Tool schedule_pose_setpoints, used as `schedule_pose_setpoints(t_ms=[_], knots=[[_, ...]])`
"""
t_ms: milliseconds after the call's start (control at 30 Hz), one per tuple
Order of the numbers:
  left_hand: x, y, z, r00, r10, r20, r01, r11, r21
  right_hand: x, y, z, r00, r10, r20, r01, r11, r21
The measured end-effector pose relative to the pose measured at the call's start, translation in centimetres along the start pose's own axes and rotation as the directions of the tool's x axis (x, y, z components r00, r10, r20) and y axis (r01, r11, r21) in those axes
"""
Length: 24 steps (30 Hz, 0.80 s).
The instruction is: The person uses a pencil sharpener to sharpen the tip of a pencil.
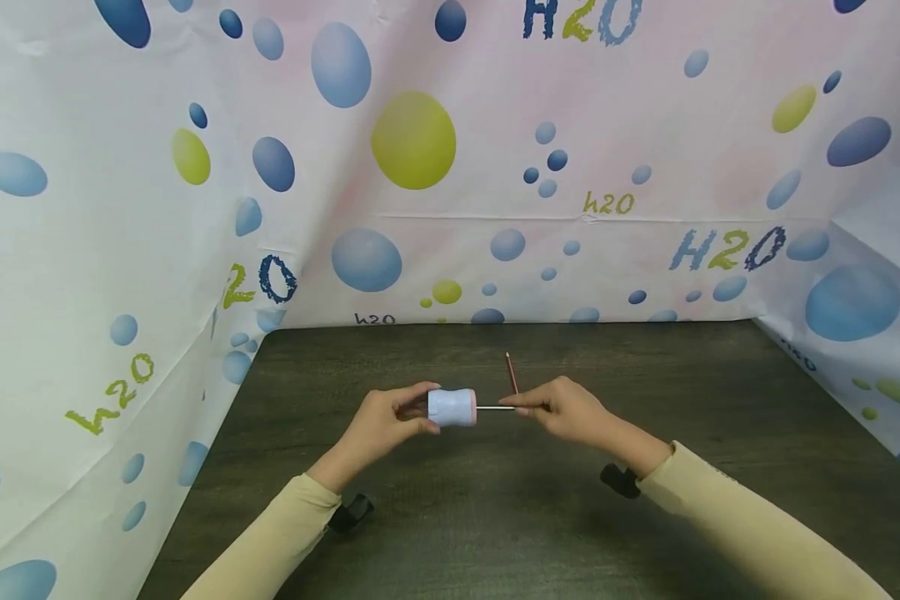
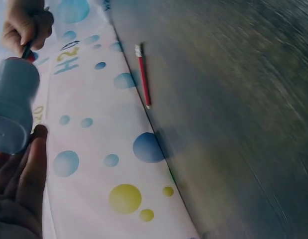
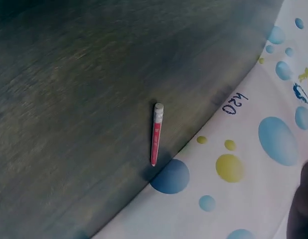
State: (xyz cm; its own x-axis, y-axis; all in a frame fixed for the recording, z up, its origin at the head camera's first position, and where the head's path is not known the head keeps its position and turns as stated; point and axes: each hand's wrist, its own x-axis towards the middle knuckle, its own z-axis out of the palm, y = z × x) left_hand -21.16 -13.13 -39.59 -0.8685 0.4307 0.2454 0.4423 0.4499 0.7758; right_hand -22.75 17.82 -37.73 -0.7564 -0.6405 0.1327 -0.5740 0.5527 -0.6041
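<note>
Crosswise, the pale blue container [image 1: 451, 407] is held above the worktop [image 1: 450, 508], gripped between thumb and fingers by the left hand [image 1: 378, 423]. Along the same axis, a thin rod [image 1: 495, 407] is pinched by the right hand [image 1: 572, 410] and pointed at the container's pink-rimmed end; whether its tip is inside cannot be told. Beyond, nearer the right hand, a red pencil [image 1: 511, 372] is seen lying on the worktop.

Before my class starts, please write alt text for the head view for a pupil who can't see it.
A person's left hand holds a pale blue cylinder while their right hand pinches a thin stick meeting its pink end. A red pencil lies beyond the right hand on a dark table, before a white backdrop with coloured bubbles.
</note>
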Motion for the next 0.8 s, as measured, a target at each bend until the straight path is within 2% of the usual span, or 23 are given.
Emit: schedule_pose_setpoints(t_ms=[100, 167, 200, 267, 333, 400, 433, 500, 567, 633, 700, 733, 800], knots=[[-0.4, -0.1, 0.3, 0.992, 0.121, -0.031, -0.114, 0.979, 0.17, 0.4, 0.6, -0.4, 0.993, 0.028, 0.115, -0.043, 0.989, 0.138], [-0.4, -0.1, 0.4, 0.987, 0.157, -0.035, -0.146, 0.965, 0.218, 0.6, 0.8, -0.6, 0.987, 0.03, 0.158, -0.061, 0.979, 0.192], [-0.4, 0.0, 0.4, 0.988, 0.154, -0.031, -0.144, 0.968, 0.206, 0.6, 0.8, -0.7, 0.986, 0.032, 0.162, -0.064, 0.978, 0.198], [-0.3, 0.0, 0.4, 0.993, 0.121, -0.016, -0.118, 0.986, 0.118, 0.5, 0.7, -0.7, 0.99, 0.034, 0.14, -0.056, 0.985, 0.161], [0.1, 0.1, 0.1, 0.998, 0.069, 0.004, -0.069, 0.997, -0.021, 0.2, 0.4, -0.6, 0.997, 0.017, 0.071, -0.021, 0.997, 0.068], [0.4, 0.1, -0.2, 0.999, 0.004, 0.036, 0.002, 0.988, -0.154, -0.1, 0.2, -0.3, 0.999, -0.044, -0.029, 0.042, 0.996, -0.074], [0.6, 0.0, -0.4, 0.998, -0.041, 0.051, 0.05, 0.979, -0.197, -0.2, 0.1, -0.2, 0.992, -0.095, -0.081, 0.082, 0.984, -0.157], [0.9, -0.1, -0.8, 0.985, -0.139, 0.099, 0.161, 0.951, -0.263, -0.5, 0.1, 0.2, 0.959, -0.22, -0.177, 0.153, 0.932, -0.328], [1.0, -0.2, -1.0, 0.958, -0.236, 0.16, 0.273, 0.921, -0.278, -0.7, 0.2, 0.6, 0.903, -0.357, -0.239, 0.213, 0.855, -0.472], [1.1, -0.3, -1.1, 0.928, -0.3, 0.223, 0.355, 0.893, -0.277, -0.7, 0.4, 0.9, 0.841, -0.47, -0.268, 0.25, 0.777, -0.578], [1.1, -0.4, -1.1, 0.908, -0.313, 0.279, 0.39, 0.876, -0.284, -0.6, 0.5, 1.1, 0.791, -0.545, -0.277, 0.273, 0.721, -0.637], [1.0, -0.4, -1.1, 0.904, -0.31, 0.293, 0.393, 0.875, -0.285, -0.6, 0.5, 1.2, 0.776, -0.566, -0.279, 0.281, 0.705, -0.651], [0.9, -0.4, -1.1, 0.903, -0.297, 0.31, 0.387, 0.876, -0.289, -0.6, 0.5, 1.4, 0.76, -0.586, -0.28, 0.29, 0.693, -0.66]])
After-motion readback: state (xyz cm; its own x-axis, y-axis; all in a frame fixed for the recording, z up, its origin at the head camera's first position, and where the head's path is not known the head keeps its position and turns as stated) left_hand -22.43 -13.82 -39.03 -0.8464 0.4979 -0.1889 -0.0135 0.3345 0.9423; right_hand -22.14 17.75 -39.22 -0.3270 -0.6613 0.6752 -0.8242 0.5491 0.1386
